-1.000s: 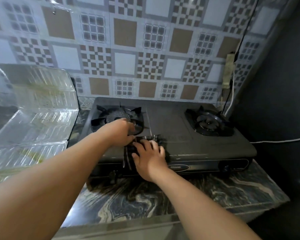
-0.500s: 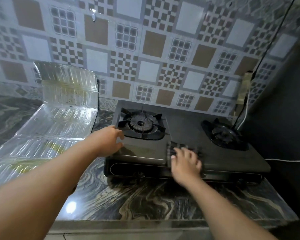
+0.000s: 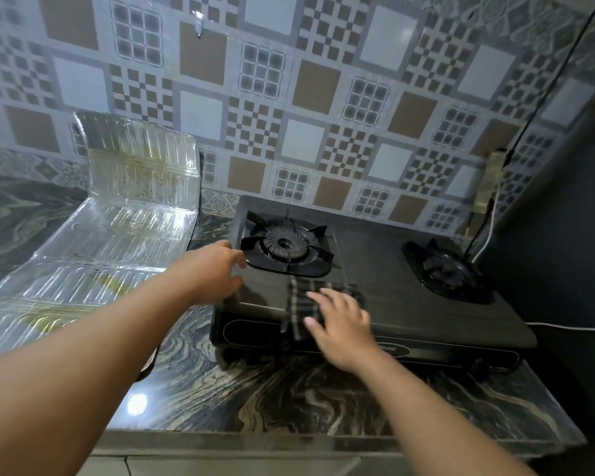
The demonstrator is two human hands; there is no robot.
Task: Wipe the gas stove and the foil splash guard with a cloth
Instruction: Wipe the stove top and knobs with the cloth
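**Head view: cloth slides to the front of the stove**

Head view shows the right hand [image 3: 340,324] flat on the striped cloth [image 3: 301,310], fingers spread, pressing it down, not pinching it. The cloth sits on the front edge of the gas stove [image 3: 392,304], btw the two burners, and part of it hangs over the front.

A sec ago the left hand [image 3: 213,269] was up by the left burner [image 3: 284,247]. Now it is off the burner, at the stove's left front corner, fingers a bit apart and curled, w/ nothing in it. I can't tell if it touches the stove. The cloth is also more to the right than before.

So the wipe is moving along the stove top, I think. The right burner [image 3: 443,269] side looks not done yet. The foil splash guard [image 3: 117,235] lies bent on the counter [image 3: 272,400], left of the stove, w/ yellow marks on it. It likely needs wiping next.
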